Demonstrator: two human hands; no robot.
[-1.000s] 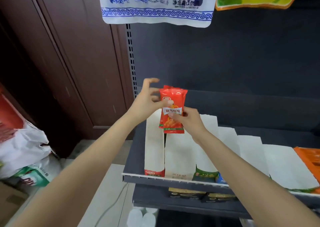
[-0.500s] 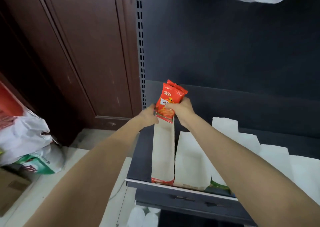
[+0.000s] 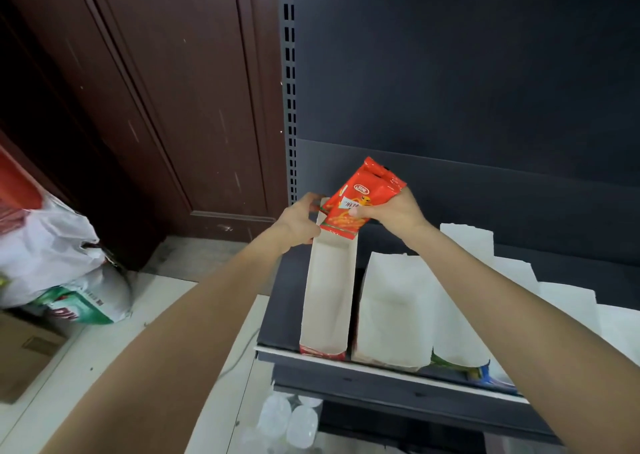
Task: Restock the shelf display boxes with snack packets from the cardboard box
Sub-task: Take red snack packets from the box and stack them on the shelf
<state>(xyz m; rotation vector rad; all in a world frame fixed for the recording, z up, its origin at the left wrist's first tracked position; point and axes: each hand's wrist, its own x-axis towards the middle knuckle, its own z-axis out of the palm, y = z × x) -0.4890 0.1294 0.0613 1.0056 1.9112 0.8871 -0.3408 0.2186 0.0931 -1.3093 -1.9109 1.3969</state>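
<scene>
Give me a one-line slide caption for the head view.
Right hand tilts red snack packets into the leftmost display box; left hand steadies its back.

— What is the right hand (image 3: 391,211) gripping?
— A glossy red foil-like snack packet (image 3: 360,199), crinkled at its sealed top, sheen catching the light.

— And below it?
— A matt white paperboard display box (image 3: 327,297), its inside plain and unprinted; the left hand (image 3: 299,218) holds its back flap. Just right of that hand's box stand more matt white boxes (image 3: 393,311).

— The shelf (image 3: 346,360) under them?
— Dark painted metal, smooth, with a perforated metal upright (image 3: 290,83) above the left hand.

— Left of the arms?
— Dark brown wood panelling (image 3: 166,90), lightly scuffed, and a shiny, wrinkled white plastic bag (image 3: 45,249).
</scene>
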